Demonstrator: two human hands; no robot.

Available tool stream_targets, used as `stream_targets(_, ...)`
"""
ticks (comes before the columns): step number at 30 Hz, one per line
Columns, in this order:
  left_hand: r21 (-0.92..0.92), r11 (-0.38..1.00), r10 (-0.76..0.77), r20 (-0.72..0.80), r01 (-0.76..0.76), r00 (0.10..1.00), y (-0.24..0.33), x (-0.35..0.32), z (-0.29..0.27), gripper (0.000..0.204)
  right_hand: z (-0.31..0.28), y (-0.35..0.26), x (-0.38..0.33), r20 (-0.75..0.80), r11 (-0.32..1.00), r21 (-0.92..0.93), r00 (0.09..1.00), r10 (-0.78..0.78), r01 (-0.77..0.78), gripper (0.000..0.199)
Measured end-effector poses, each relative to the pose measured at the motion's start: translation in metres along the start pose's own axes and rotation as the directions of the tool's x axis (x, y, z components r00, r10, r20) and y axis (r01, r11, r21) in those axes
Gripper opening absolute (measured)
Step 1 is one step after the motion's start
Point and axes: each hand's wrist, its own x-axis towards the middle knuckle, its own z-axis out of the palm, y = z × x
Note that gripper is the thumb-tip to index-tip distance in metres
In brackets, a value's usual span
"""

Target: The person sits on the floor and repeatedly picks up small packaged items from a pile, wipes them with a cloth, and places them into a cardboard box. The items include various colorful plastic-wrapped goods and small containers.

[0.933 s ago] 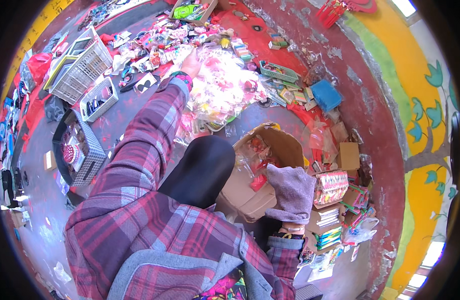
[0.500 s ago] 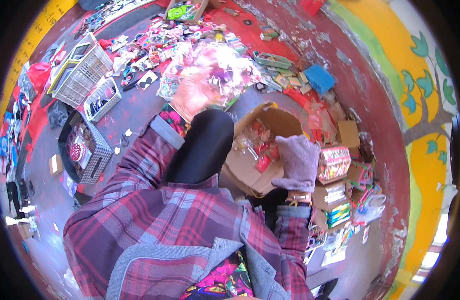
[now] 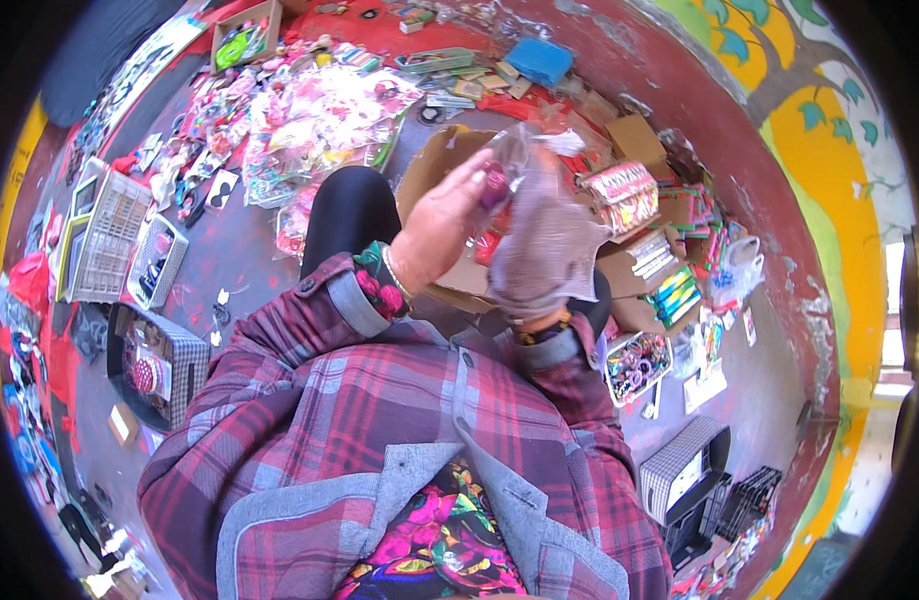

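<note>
My bare left hand (image 3: 434, 235) is closed on a small dark red and purple item (image 3: 494, 188) in a clear plastic wrapper, held over an open cardboard box (image 3: 427, 172). Close beside it, my right hand (image 3: 544, 240) wears a mauve-grey glove and is smeared by motion. Its fingers lie near the wrapper's upper end; whether they grip it I cannot tell. Part of the box's inside shows below the hands, with red wrapped items (image 3: 486, 246) in it. My hands hide the rest.
Heaped clear packets (image 3: 324, 115) lie beyond my left knee. Plastic baskets (image 3: 109, 235) and a checked bin (image 3: 184, 360) stand at the left. To the right are a patterned box (image 3: 624, 190), a tray of hair ties (image 3: 639, 368) and a painted wall (image 3: 829, 300).
My left hand has come from the packet heap to above the box, now with the small wrapped item. My gloved right hand has moved up and left toward it. The view has shifted right.
</note>
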Motion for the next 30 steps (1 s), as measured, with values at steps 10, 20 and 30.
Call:
stream_targets(10, -0.499, 0.71, -0.511, 0.119, 0.496, 0.851, 0.016, -0.02, 0.03, 0.039, 0.033, 0.024, -0.004, -0.139, 0.931, 0.366, 0.989, 0.055, 0.0, 0.026)
stream_targets(20, -0.799, 0.381, -0.44, 0.287, 0.466, 0.851, 0.028, -0.011, -0.012, 0.039, 0.026, 0.031, -0.009, 0.49, -0.229, 0.868, 0.837, 0.242, -0.442, 0.033)
stream_targets(30, -0.814, 0.463, -0.403, 0.159, 0.35, 0.901, 0.012, -0.014, -0.042, 0.038, 0.024, 0.031, -0.013, 0.18, 0.668, 0.739, 0.982, -0.062, -0.094, 0.028)
